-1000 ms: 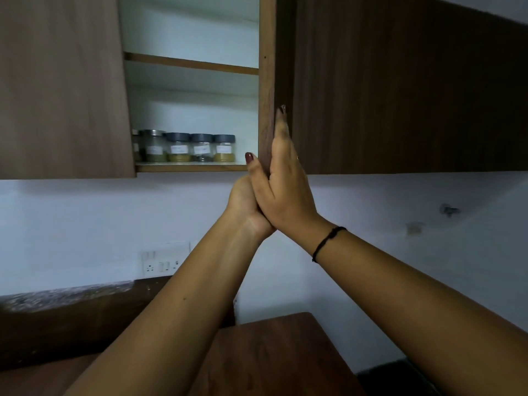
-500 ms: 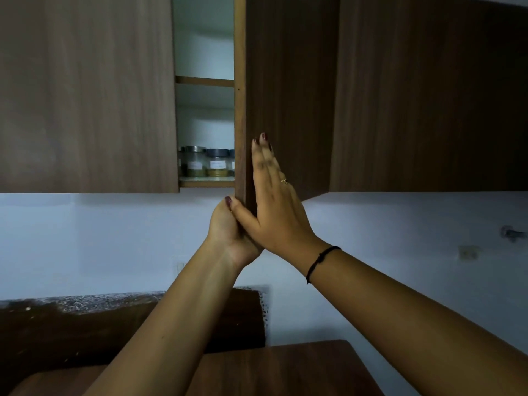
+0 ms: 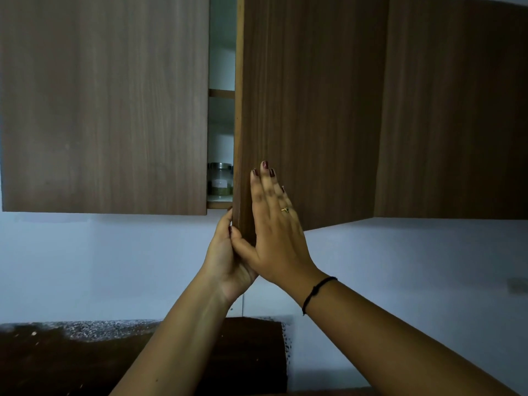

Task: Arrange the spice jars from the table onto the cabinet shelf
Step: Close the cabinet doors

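Note:
The wooden cabinet door (image 3: 308, 110) stands nearly closed, leaving a narrow gap. Through the gap one glass spice jar (image 3: 220, 180) with a metal lid shows on the lower shelf (image 3: 218, 205); the other jars are hidden behind the door. My right hand (image 3: 274, 224) lies flat with straight fingers against the door's outer face near its bottom corner. My left hand (image 3: 225, 258) holds the door's lower edge from the inner side, thumb and fingers curled round the corner.
A closed cabinet door (image 3: 103, 104) is on the left and another wooden panel (image 3: 457, 110) on the right. A white wall (image 3: 100, 267) runs below. A dark counter backsplash (image 3: 85, 352) lies at the bottom.
The door has swung leftward from half open to almost closed, with both hands moving along with it. The row of jars is now covered except for one.

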A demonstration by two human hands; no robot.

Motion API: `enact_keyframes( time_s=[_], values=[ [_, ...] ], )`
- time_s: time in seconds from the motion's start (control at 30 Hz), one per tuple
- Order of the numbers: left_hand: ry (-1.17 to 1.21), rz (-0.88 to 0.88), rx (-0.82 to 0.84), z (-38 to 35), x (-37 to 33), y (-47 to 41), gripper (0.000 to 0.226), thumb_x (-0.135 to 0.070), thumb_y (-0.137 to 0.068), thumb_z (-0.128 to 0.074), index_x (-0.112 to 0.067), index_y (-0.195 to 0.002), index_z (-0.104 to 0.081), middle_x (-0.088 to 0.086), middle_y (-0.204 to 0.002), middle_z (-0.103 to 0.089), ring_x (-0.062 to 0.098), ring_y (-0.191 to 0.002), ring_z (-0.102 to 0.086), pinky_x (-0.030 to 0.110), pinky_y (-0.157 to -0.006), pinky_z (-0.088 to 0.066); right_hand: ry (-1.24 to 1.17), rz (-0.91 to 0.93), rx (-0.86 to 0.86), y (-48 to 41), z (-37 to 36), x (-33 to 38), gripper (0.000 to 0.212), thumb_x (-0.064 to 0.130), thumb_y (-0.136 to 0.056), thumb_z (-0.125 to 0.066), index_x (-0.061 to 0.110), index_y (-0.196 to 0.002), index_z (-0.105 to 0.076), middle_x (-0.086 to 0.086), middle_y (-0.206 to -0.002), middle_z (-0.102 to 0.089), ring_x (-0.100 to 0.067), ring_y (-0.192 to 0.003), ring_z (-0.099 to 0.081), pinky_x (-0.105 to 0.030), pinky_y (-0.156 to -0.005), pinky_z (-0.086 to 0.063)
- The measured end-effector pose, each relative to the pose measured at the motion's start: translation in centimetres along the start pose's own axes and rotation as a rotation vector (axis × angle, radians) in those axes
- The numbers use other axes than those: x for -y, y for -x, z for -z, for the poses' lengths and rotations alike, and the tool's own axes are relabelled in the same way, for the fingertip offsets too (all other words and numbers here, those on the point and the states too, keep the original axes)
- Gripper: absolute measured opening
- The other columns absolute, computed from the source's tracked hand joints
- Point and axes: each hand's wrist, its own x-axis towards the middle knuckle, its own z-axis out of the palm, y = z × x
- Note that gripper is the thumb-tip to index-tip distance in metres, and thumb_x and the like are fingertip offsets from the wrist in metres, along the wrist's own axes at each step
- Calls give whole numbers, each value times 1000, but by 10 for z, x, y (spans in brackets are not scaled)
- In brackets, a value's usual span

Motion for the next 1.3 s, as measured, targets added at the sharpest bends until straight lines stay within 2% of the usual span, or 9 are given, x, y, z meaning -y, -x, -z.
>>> enact_keyframes(
  time_s=[0.27, 0.53, 0.7, 0.87, 0.97, 1.03, 1.13, 1.2, 1.3],
  values=[
    [4, 16, -28, 36, -19, -27, 50, -49, -101, -44, -12, -124, -67, 9, -101, -76, 18, -86, -76, 29, -66, -62, 83, -9, 9, -19, -52, 6, 84, 50, -92, -45, 11, -157, -9, -9, -166, -1, -21, -153, -2, -44, -123, -15],
    [-58, 21, -25, 57, -30, -47, 48, -47, -100, -46, -11, -123, -67, 12, -108, -75, 23, -92, -75, 40, -82, -56, 144, -15, 4, -33, -83, 4, 86, 52, -91, -45, 12, -157, -9, -10, -165, -2, -22, -153, -6, -43, -123, -16],
    [-428, -64, -137, 71, -39, -57, 41, -49, -99, -49, -17, -116, -70, 8, -105, -77, 23, -102, -72, 41, -87, -58, 155, -29, 37, -41, -99, 3, 84, 50, -90, -46, 13, -157, -10, -10, -165, -4, -25, -153, -8, -42, -124, -14],
    [-777, -191, -270, 81, -50, -63, 36, -44, -97, -57, -11, -103, -71, 11, -97, -76, 23, -91, -73, 39, -86, -59, 182, -46, 37, -49, -115, 3, 79, 45, -88, -41, 11, -155, -17, -13, -164, -11, -28, -152, -13, -43, -123, -16],
    [-1037, -375, -341, 97, -58, -71, 40, -48, -97, -54, -15, -86, -74, 5, -84, -76, 17, -79, -73, 38, -78, -59, 196, -44, 38, -52, -124, 2, 78, 50, -91, -36, 10, -156, -17, -14, -164, -10, -28, -152, -13, -43, -123, -14],
    [-1291, -558, -439, 109, -64, -76, 42, -49, -96, -53, -20, -74, -73, 0, -71, -73, 16, -70, -70, 36, -69, -57, 185, -41, 22, -53, -130, 0, 78, 53, -94, -41, 10, -156, -18, -14, -164, -11, -27, -152, -13, -44, -123, -16],
    [-1440, -889, -532, 118, -72, -86, 37, -40, -96, -56, -19, -67, -63, -4, -63, -63, 16, -63, -61, 27, -59, -44, 171, -34, 11, -53, -137, -4, 78, 52, -95, -42, 10, -156, -18, -13, -164, -10, -26, -152, -11, -45, -122, -19],
    [-1534, -1132, -506, 116, -78, -96, 26, -35, -94, -54, -20, -75, -62, -7, -76, -63, 13, -75, -57, 29, -70, -42, 191, -20, 12, -51, -141, -6, 78, 52, -96, -42, 9, -156, -17, -13, -164, -9, -25, -152, -9, -45, -123, -16],
    [-1699, -1343, -397, 115, -86, -119, 23, -29, -93, -53, -17, -109, -64, 3, -113, -64, 20, -110, -54, 39, -94, -44, 208, -15, 32, -49, -147, -8, 80, 56, -97, -38, 8, -156, -15, -14, -164, -8, -25, -153, -7, -46, -123, -16]
  ],
)
